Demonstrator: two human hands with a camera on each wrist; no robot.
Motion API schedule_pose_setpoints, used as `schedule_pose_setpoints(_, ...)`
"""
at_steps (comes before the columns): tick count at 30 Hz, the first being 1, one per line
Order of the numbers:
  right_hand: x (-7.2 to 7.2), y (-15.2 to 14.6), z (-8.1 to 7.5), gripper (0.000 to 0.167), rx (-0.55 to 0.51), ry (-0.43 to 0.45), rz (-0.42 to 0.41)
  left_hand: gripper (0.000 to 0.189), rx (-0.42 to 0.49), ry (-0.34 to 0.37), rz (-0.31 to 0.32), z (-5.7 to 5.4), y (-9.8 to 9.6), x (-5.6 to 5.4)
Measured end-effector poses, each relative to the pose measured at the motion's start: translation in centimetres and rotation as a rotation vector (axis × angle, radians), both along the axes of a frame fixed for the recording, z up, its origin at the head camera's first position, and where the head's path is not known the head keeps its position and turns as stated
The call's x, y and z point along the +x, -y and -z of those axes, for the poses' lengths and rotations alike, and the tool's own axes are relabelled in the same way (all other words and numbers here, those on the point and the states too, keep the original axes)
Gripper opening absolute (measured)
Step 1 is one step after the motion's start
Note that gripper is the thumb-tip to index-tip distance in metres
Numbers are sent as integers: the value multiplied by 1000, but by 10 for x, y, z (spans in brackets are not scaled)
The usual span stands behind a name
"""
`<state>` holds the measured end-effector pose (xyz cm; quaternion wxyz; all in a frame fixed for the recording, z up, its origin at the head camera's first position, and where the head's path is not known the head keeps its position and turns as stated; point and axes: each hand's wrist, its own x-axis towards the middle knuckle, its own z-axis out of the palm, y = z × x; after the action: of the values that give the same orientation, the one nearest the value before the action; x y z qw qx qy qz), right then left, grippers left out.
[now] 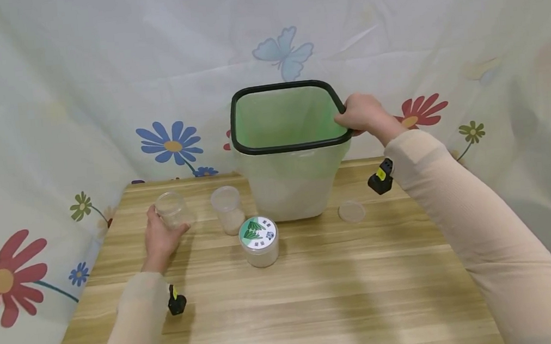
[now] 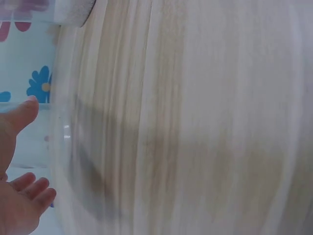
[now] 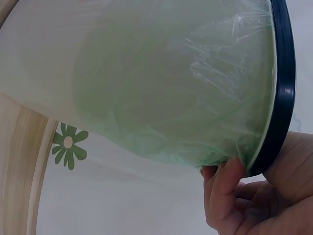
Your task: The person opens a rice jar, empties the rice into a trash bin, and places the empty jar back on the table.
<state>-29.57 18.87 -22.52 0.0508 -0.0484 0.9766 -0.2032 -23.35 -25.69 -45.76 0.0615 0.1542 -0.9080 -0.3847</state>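
A white trash bin with a black rim and a thin green liner stands at the back of the table. My right hand grips its right rim, thumb on the inner side and fingers curled under the rim at the liner in the right wrist view. On the left, my left hand has thumb and fingers round a clear plastic jar. That jar shows only faintly in the left wrist view, between the thumb and fingers.
Between left hand and bin stands another clear jar with whitish contents. A jar with a green-and-white label is in front of it. A round clear lid lies right of the bin. Flowered cloth hangs behind the wooden table.
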Motion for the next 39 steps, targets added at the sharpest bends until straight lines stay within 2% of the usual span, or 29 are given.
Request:
schedule_pose_setpoints(6,1,-1,0,28,-17,4,9,101,-55,-29,89,-11,4,7)
schedule_pose_setpoints(11,3,0,5,38,-17,-60,10,99,-136,-72,154,-18,10,16)
schedule_pose_setpoints(16,6,2,11,44,-30,-123,30,99,-165,-98,193,-23,14,27)
schedule_pose_setpoints(24,19,0,14,51,-18,-187,14,97,-224,-196,249,-27,15,43)
schedule_pose_setpoints(30,32,-11,21,46,-30,-284,30,95,-263,-245,288,-30,13,55)
schedule_pose_setpoints(39,45,-23,43,36,-79,-396,26,94,-264,-256,322,-35,7,67)
